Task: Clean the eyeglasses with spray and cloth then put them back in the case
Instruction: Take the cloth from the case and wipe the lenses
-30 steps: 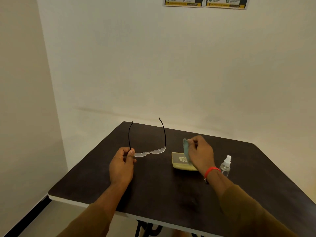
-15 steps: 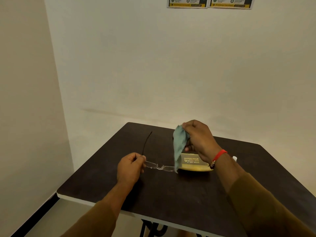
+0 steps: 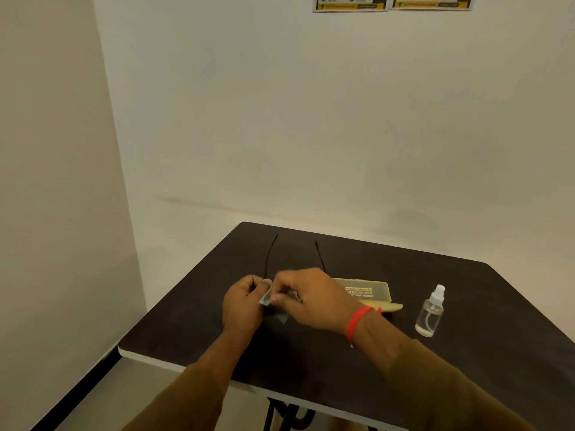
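My left hand (image 3: pixel 244 301) grips the left end of the rimless eyeglasses (image 3: pixel 270 255), whose two thin black temples point away from me over the table. My right hand (image 3: pixel 311 298) pinches the grey-green cloth (image 3: pixel 267 298) against the lenses, right beside my left hand. The lenses themselves are hidden by the fingers and the cloth. The yellow-green case (image 3: pixel 365 290) lies open on the dark table (image 3: pixel 435 353) just behind my right wrist. The clear spray bottle (image 3: pixel 431 312) with a white top stands upright to the right of the case.
The table is pushed near a corner of two pale walls. Its near edge (image 3: pixel 174 362) is white. Two posters (image 3: pixel 392 2) hang high on the back wall. A black table leg (image 3: pixel 280 415) shows under the near edge.
My right hand came down and left with the cloth, from above the case onto the lenses. The spray bottle, hidden before, is uncovered. The glasses turned so both temples point away.
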